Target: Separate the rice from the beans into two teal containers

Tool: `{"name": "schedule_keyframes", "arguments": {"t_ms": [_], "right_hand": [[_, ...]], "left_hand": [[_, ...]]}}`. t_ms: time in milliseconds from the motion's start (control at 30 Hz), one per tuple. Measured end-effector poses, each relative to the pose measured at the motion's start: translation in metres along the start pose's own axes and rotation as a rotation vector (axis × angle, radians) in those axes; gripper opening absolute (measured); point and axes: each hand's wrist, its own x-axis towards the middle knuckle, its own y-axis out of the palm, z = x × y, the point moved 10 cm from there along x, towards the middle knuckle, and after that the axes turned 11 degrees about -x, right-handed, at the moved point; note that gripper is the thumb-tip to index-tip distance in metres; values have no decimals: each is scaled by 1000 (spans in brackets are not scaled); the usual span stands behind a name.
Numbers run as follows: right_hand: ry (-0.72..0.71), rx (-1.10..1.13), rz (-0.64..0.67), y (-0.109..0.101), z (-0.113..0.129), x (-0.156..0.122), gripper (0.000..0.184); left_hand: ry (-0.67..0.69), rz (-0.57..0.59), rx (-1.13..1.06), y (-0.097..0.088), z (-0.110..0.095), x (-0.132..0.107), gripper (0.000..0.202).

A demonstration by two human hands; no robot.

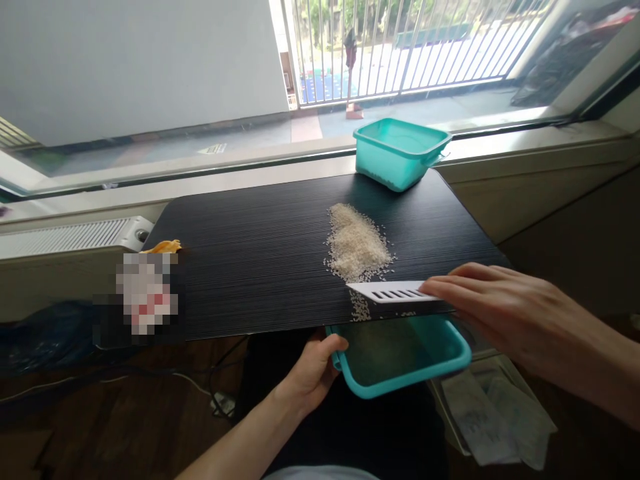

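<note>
A pile of rice (357, 243) lies on the dark tabletop, with loose grains trailing toward the near edge. My right hand (480, 293) is closed around a white slotted spatula (385, 290), its blade tilted on the near side of the pile with grains beside it. Below the table's near edge, my left hand (317, 363) grips the left rim of a teal plastic container (407, 387), thumb over the rim. Part of that container is hidden under the tabletop, and its inside is dim.
A second teal container (395, 157) stands at the table's back right corner, with some grains low inside. On the left side of the black table (250, 253) lies a blurred packet (147, 297). A radiator (75, 237) and window are behind; papers (495, 413) lie below right.
</note>
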Motion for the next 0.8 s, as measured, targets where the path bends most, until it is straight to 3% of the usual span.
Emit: {"name": "schedule_keyframes", "arguments": {"t_ms": [267,500,633,800], "right_hand": [[-39,-15,-9,-4,5,-23,34],[-79,-26,-32,2,8,1,30],[-104,-59,-76,-2,7,-23,34],[80,-163,-27,6,-18,-59,37]], "left_hand": [[-21,-6,6,-4,-1,-1,18],[-14,-11,3,-5,-2,-1,25],[-7,-33,-3,-10,-3,-2,20],[-26,-47,6,-10,1,0,18]]}}
